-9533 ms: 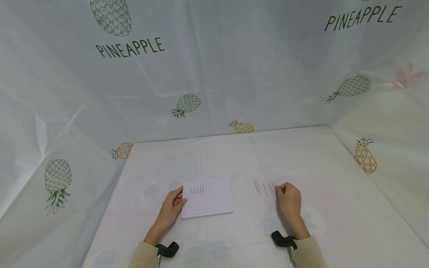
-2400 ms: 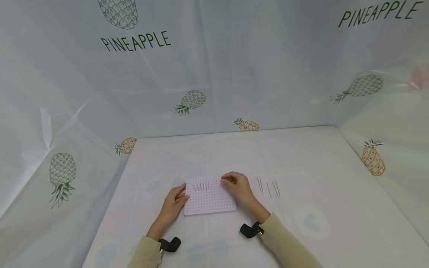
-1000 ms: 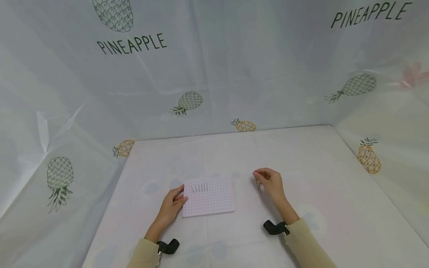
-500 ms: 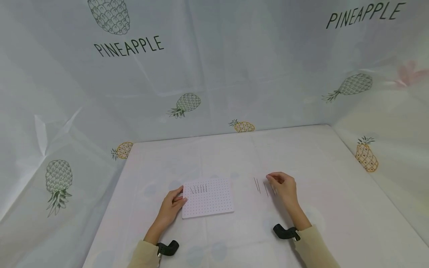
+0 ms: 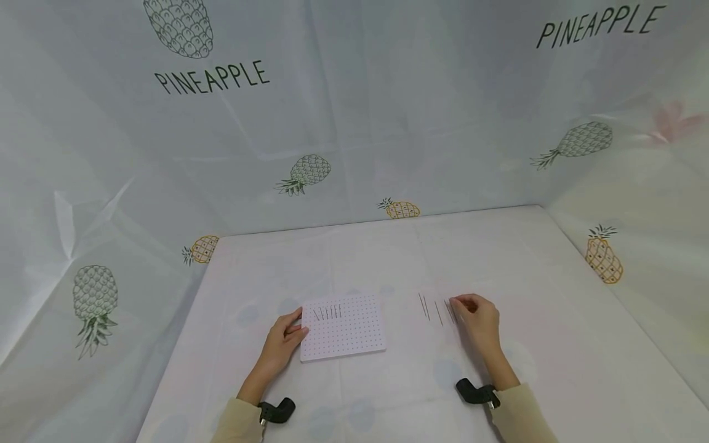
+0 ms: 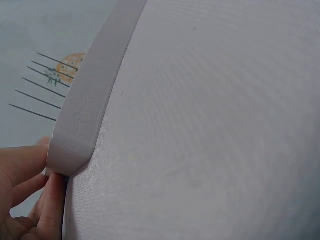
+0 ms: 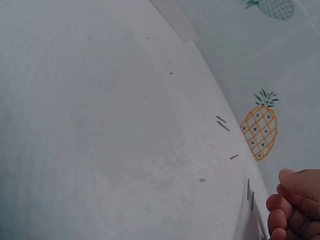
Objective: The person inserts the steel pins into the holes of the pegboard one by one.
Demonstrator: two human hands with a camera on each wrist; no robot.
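A white pegboard [image 5: 349, 335] with a grid of small holes lies on the table. Several thin dark pins [image 5: 329, 312] stand in a row near its far left corner; in the left wrist view these pins [image 6: 44, 87] stick out past the board's side [image 6: 85, 95]. My left hand [image 5: 281, 343] grips the board's left edge between thumb and fingers. To the right, several loose pins [image 5: 439, 312] lie spaced out. My right hand [image 5: 479, 323] has its thumb and fingertips together right at the rightmost pin; I cannot tell whether it is pinched.
A pale cloth covers the table [image 5: 354, 258]. Behind and at the sides hang sheets [image 5: 354, 135] printed with pineapples. Each wrist carries a black camera, the left camera [image 5: 278, 411] and the right camera [image 5: 473, 392].
Over the last seconds my right hand has moved from the board back right to the loose pins, then along them to the rightmost one. The board row has gained a pin since the earliest frame.
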